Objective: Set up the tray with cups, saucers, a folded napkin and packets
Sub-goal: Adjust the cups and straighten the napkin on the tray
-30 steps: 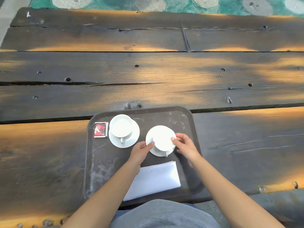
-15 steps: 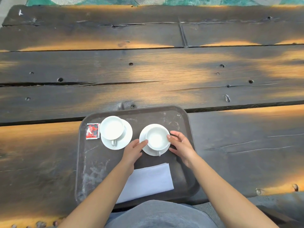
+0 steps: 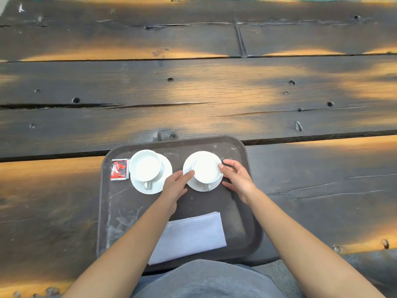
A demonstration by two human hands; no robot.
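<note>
Bracketing right cup [image 3: 206, 167] and saucer [image 3: 200, 186] near tray [image 3: 247, 222] far-right corner, left hand [image 3: 175, 186] and right hand [image 3: 236, 179] spread, fingertips touching; likely brittle, slippery china, best held by saucer rim.

Two white cups [image 3: 206, 167] on saucers [image 3: 151, 186], folded napkin [image 3: 189, 237], red packets [image 3: 119, 169] on brown tray [image 3: 120, 211].

1. i see a dark brown plastic tray [image 3: 120, 211], matt, scuffed with pale scratches.
2. two white glazed ceramic cups [image 3: 146, 165] on white saucers [image 3: 166, 179] look smooth and glossy.
3. the white folded paper napkin [image 3: 193, 235] is matt.
4. the dark weathered wooden plank table [image 3: 193, 93] looks rough and cracked.
5. the small red printed packet [image 3: 119, 169] looks slightly shiny.
</note>
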